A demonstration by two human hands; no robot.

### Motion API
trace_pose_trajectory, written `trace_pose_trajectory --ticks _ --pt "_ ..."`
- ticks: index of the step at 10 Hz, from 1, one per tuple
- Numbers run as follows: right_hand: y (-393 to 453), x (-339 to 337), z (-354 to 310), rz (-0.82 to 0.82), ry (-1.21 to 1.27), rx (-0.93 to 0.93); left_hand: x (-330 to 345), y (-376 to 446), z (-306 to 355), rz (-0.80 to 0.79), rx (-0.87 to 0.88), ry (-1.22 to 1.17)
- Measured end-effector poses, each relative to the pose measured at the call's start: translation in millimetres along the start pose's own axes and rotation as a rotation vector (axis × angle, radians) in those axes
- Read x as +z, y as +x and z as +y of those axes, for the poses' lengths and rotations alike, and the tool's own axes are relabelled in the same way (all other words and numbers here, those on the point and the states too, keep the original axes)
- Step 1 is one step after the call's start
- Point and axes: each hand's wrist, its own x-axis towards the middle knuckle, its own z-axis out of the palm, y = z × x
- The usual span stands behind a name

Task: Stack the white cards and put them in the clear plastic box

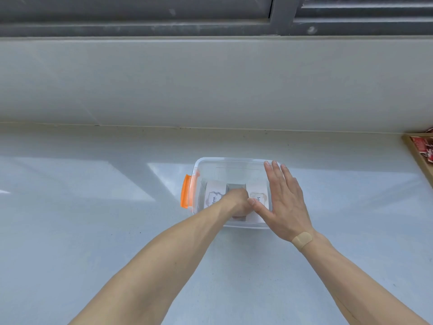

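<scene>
Clear plastic box (230,164): sits on the pale grey counter (93,207), lid off, orange latch (185,194) on its left end.
White cards (213,198): flat on the box floor, printed faces up, "love" readable on the left one, another (256,201) peeking out toward the right wall.
Left hand (235,202): down inside the box, curled over the cards; honestly can't tell if pinching them or just pressing.
Right hand (284,200): flat and open, fingers together, resting over the box's right end, holding nothing.
Plaster (302,239): beige strip on the right wrist, just outside the box's near-right corner.
Wooden tray (419,156): way off right of the box, red stuff in it.
</scene>
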Motion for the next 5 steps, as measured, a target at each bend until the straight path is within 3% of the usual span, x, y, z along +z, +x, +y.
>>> trace_pose_trajectory --ticks 1,3,5 --pt "-0.1 -0.9 -1.4 -0.015 -0.038 0.004 0.8 -8.5 -1.4 0.027 -0.009 -0.017" --pt "-1.0 -9.6 -6.6 -0.069 -0.157 -0.007 -5.3 -44.5 -11.7 0.261 0.037 0.006" --pt "-16.9 -38.8 -28.5 0.026 -0.146 -0.127 -13.4 -108.7 -28.1 0.419 0.194 0.086"
